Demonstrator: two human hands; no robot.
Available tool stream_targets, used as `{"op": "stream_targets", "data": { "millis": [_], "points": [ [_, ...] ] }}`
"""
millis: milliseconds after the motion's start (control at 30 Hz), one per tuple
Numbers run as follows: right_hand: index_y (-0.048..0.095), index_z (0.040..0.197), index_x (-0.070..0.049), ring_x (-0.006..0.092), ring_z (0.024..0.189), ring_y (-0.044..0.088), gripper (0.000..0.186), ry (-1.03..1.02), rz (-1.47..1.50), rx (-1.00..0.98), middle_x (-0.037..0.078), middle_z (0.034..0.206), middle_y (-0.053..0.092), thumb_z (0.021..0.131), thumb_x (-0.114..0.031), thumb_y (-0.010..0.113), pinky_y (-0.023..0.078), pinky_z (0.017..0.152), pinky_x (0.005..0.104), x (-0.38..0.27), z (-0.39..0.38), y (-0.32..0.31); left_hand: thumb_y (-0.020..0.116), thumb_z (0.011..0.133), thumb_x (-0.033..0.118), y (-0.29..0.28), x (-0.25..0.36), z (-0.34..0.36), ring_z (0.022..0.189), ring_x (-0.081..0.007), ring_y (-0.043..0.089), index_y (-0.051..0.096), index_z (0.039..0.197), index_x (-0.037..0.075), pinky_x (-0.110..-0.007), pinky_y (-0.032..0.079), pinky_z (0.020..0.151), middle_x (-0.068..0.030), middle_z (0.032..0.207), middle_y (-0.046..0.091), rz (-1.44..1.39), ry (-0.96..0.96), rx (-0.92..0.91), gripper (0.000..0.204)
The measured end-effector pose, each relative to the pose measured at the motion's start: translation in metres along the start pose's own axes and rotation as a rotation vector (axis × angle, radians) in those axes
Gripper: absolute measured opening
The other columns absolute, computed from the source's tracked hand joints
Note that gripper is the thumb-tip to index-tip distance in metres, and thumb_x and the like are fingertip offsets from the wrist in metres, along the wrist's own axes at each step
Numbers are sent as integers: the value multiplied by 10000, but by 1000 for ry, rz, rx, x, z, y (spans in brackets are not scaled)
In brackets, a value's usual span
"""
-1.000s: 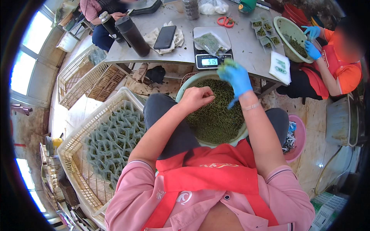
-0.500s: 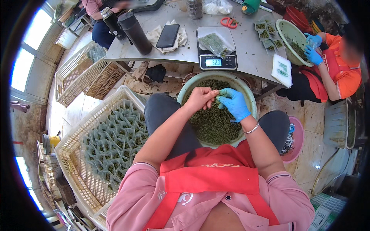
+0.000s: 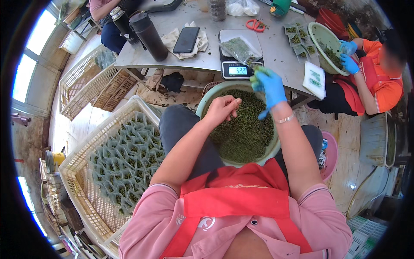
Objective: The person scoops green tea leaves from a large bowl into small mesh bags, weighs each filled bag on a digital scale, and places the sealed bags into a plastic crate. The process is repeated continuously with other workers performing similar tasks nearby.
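My bare left hand (image 3: 223, 109) is over a pale green basin (image 3: 202, 105) of small green berries (image 3: 243, 134), its fingers curled inward; what they hold, if anything, is hidden. My right hand (image 3: 271, 88), in a blue glove with greenish fingertips, reaches over the basin's far side to the front of a digital scale (image 3: 236, 71). Its fingers are pinched together and a little blurred, and I cannot make out what is in them. A clear plastic bag (image 3: 239, 49) with green contents lies on the scale, its mouth close to my right fingertips.
A cream plastic crate (image 3: 73, 162) with many filled bags stands at my left. On the metal table (image 3: 196, 67) are a dark tumbler (image 3: 148, 36), a phone (image 3: 186, 40) and red scissors (image 3: 255, 25). A co-worker (image 3: 375, 75) in blue gloves handles another basin (image 3: 317, 36) at right.
My right hand has left my left hand and moved up and away to the scale. My left hand has stayed over the basin. The scale's reading has risen slightly.
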State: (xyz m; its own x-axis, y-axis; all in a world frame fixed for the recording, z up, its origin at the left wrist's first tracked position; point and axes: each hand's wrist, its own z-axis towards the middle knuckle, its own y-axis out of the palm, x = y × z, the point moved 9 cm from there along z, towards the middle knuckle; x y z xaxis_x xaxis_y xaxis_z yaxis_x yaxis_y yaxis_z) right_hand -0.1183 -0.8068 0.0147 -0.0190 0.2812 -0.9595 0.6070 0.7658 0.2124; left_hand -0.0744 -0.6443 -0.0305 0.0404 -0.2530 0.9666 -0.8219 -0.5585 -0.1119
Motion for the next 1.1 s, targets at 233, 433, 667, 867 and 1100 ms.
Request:
{"op": "stream_targets", "data": {
  "millis": [233, 433, 667, 867, 1100],
  "points": [
    [600, 1074, 0, 92, 513, 528, 228, -104, -154, 43, 57, 758, 637, 866, -54, 522, 446, 482, 211, 14, 4, -28, 607, 855, 252, -49, 12, -1, 467, -76, 539, 625, 939, 80, -240, 434, 468, -19, 624, 626, 192, 26, 277, 192],
    [578, 1159, -48, 177, 827, 622, 314, -655, -651, 27, 106, 1170, 576, 849, -71, 532, 509, 708, 279, -21, -18, -12, 583, 842, 159, -151, 39, 22, 564, -92, 604, 556, 1097, 57, -233, 460, 534, -51, 737, 659, -96, 359, 698, 276],
    [570, 1157, -149, 313, 884, 604, 357, -814, -1243, -47, 84, 1180, 564, 809, -227, 579, 513, 727, 393, -40, 18, 43, 620, 805, 231, -132, 25, 28, 665, -172, 654, 633, 953, 108, -297, 494, 608, -53, 739, 669, 295, 252, 694, 193],
    [611, 1039, -164, 327, 674, 602, 221, -797, -1625, -127, 78, 1054, 574, 844, -224, 527, 496, 572, 422, -58, 56, 89, 665, 752, 270, -107, 75, 11, 698, -261, 642, 580, 1055, 144, -359, 499, 636, -66, 752, 660, 805, 549, 935, 339],
    [617, 843, -110, 317, 676, 613, 111, -1049, -1349, -355, 109, 827, 598, 777, -130, 530, 502, 575, 403, -66, -26, 170, 645, 724, 363, -118, 45, 29, 674, -295, 644, 553, 1005, 122, -410, 484, 561, -132, 670, 641, 858, 106, 727, 381]
  ]
}}
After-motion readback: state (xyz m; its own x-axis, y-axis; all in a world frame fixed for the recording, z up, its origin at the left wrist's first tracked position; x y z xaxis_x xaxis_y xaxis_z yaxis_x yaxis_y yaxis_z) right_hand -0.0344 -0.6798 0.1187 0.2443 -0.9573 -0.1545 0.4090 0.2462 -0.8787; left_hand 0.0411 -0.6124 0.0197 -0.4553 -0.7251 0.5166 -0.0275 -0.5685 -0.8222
